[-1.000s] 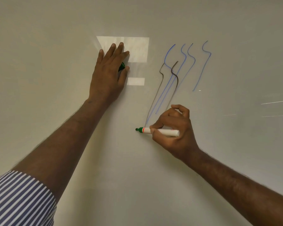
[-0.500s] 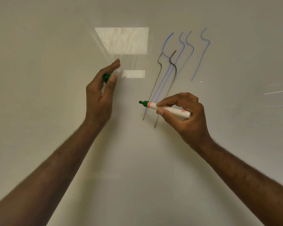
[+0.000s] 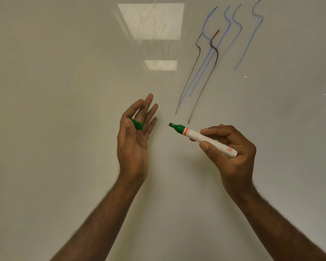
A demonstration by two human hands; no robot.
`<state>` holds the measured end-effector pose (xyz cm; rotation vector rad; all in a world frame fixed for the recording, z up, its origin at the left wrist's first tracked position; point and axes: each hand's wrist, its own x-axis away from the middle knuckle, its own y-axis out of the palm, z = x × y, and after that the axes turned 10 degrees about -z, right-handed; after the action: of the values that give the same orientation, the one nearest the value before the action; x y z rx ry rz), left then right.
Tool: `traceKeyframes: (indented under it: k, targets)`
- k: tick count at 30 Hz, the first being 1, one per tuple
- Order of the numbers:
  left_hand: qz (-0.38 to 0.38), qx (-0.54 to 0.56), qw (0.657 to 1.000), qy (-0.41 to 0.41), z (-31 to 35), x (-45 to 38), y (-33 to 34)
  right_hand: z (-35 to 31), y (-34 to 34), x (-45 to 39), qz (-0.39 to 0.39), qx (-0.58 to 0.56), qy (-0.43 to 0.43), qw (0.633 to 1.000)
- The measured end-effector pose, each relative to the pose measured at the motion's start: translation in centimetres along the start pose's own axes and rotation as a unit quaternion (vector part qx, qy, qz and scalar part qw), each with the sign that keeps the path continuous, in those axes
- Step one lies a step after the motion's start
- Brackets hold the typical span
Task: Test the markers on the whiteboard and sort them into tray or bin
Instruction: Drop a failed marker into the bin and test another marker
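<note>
- Head view: the right hand (image 3: 231, 147) grips a white marker (image 3: 203, 137) with its uncapped green tip pointing left, off the whiteboard (image 3: 64, 91).
- The left hand (image 3: 135, 136), fingers loosely extended, pinches the green cap (image 3: 136, 124) under its thumb, just left of the tip.
- Blue and brown strokes (image 3: 211, 53) lie above.
</note>
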<state>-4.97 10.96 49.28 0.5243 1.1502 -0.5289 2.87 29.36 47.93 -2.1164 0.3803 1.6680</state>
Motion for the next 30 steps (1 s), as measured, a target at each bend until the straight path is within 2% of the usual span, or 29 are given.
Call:
traceKeyframes:
  k: [9, 17, 25, 30]
  targets:
    - [0.029, 0.072, 0.995, -0.063, 0.6, 2.9, 2.1, -0.4, 2.2, 2.8, -0.046, 0.021, 0.017, 0.999]
    - [0.034, 0.089, 0.993, -0.071, 0.4, 3.5, 3.1, -0.5, 2.5, 3.1, -0.032, 0.018, 0.044, 0.998]
    - [0.023, 0.063, 0.995, -0.073, 0.1, 4.4, 4.1, -0.6, 2.9, 3.0, -0.038, 0.010, 0.066, 0.997]
    - [0.057, 0.042, 0.995, -0.070, 0.3, 5.7, 5.3, -1.1, 3.3, 3.3, -0.051, -0.031, 0.085, 0.995]
